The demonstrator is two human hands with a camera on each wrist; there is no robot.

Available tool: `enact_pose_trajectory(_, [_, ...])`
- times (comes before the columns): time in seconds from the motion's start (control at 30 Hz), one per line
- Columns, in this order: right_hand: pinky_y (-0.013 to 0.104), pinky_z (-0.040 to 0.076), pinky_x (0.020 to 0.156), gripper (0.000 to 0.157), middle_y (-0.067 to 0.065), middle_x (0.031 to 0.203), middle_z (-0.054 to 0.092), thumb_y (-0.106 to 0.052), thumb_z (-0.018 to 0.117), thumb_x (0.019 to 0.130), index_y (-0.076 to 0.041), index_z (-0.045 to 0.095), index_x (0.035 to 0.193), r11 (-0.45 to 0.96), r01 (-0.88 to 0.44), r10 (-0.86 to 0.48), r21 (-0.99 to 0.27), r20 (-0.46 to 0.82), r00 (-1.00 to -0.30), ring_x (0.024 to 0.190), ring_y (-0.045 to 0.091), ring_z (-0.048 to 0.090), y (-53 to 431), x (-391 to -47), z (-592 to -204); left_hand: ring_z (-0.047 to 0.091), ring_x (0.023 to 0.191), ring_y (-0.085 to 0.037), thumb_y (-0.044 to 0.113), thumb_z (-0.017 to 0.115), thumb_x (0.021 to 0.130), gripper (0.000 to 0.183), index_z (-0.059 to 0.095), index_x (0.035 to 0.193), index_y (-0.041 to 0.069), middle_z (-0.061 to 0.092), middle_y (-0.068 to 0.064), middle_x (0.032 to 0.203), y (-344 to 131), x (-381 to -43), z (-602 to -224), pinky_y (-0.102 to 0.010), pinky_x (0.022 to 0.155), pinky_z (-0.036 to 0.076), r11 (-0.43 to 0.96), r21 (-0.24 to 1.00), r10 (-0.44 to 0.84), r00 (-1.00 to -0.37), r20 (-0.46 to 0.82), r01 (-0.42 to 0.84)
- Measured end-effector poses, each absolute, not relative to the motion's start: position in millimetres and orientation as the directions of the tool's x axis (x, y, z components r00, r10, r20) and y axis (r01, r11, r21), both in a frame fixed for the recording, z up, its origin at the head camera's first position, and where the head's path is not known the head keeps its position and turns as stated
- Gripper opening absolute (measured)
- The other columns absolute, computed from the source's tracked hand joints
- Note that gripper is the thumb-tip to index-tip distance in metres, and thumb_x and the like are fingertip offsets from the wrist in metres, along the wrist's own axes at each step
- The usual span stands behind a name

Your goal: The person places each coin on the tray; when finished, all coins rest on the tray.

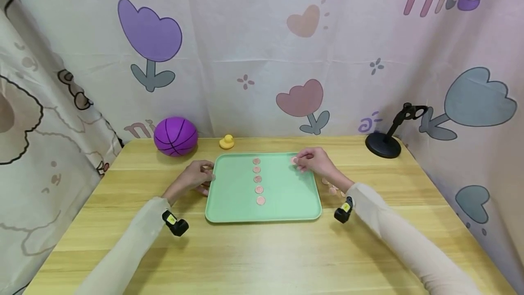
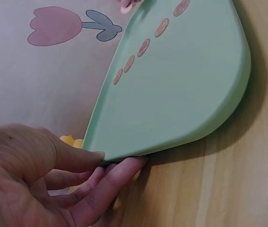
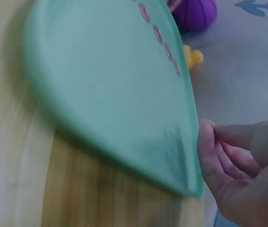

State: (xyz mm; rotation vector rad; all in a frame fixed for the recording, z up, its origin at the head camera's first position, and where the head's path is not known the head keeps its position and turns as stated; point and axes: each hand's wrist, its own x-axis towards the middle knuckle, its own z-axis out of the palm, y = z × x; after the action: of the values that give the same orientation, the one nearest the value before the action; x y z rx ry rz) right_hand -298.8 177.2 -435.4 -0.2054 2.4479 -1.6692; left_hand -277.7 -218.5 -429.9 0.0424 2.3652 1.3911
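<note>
A light green tray (image 1: 286,195) lies on the wooden table. Down its middle runs a column of several copper coins (image 1: 257,179), spaced apart. At the tray's left edge my left hand (image 1: 195,176) grips the rim, and in the left wrist view the thumb (image 2: 84,158) presses on top with the fingers tucked beneath. Over the tray's far right corner, my right hand (image 1: 314,160) pinches another copper coin (image 1: 293,160) between thumb and fingertips. That coin is nearly hidden by the fingers in the right wrist view.
Several loose coins (image 1: 332,190) lie right of the tray, partly hidden beneath my right forearm. Along the table's back stand a purple basketball (image 1: 176,136), a yellow rubber duck (image 1: 227,142) and a black stand (image 1: 383,144). A patterned curtain (image 1: 245,35) hangs behind.
</note>
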Motion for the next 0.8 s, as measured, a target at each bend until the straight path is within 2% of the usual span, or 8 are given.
enact_pose_trajectory(0.17, [0.031,0.068,0.070,0.016,0.023,0.098,0.076,-0.004,0.071,0.098,0.010,0.071,0.106,0.327,0.022,-0.182,-0.945,-0.085,-0.980,0.073,0.018,0.072,144,-312,-438,0.068,0.082,-0.022,-0.002,0.059,0.101,0.047,0.048,0.145,-0.013,0.062,-0.023,0.114,-219,-275,-427,-0.034,0.062,0.068,0.509,0.845,0.188,-0.936,-0.297,-0.166])
enact_pose_trajectory(0.3, [0.032,0.069,0.071,0.015,0.024,0.100,0.076,-0.001,0.070,0.098,0.011,0.071,0.106,0.302,0.053,-0.188,-0.952,-0.114,-0.976,0.071,0.018,0.073,122,-322,-438,0.069,0.083,-0.022,-0.001,0.061,0.100,0.043,0.054,0.141,-0.013,0.061,-0.025,0.117,-220,-273,-426,-0.035,0.061,0.068,0.526,0.839,0.152,-0.955,-0.254,-0.139])
enact_pose_trajectory(0.47, [0.033,0.069,0.069,0.013,0.028,0.101,0.076,0.004,0.069,0.097,0.015,0.070,0.104,0.263,0.071,-0.187,-0.962,-0.123,-0.975,0.066,0.016,0.072,103,-327,-439,0.070,0.089,-0.026,-0.002,0.060,0.100,0.045,0.052,0.142,-0.014,0.057,-0.028,0.124,-222,-271,-426,-0.036,0.061,0.068,0.514,0.846,0.143,-0.958,-0.250,-0.144])
enact_pose_trajectory(0.63, [0.028,0.068,0.064,0.011,0.025,0.096,0.077,0.006,0.068,0.097,0.014,0.071,0.102,0.283,0.098,-0.147,-0.954,-0.144,-0.979,0.061,0.013,0.070,95,-327,-446,0.070,0.090,-0.026,-0.002,0.060,0.100,0.048,0.050,0.145,-0.012,0.057,-0.029,0.126,-218,-272,-431,-0.036,0.062,0.069,0.515,0.843,0.142,-0.954,-0.263,-0.155])
enact_pose_trajectory(0.8, [0.026,0.067,0.065,0.010,0.023,0.097,0.078,0.004,0.072,0.095,0.012,0.073,0.100,0.319,0.115,-0.117,-0.941,-0.160,-0.980,0.063,0.012,0.070,91,-325,-445,0.069,0.087,-0.024,-0.002,0.060,0.099,0.051,0.048,0.148,-0.009,0.059,-0.028,0.125,-213,-275,-434,-0.036,0.062,0.069,0.515,0.844,0.145,-0.954,-0.261,-0.152])
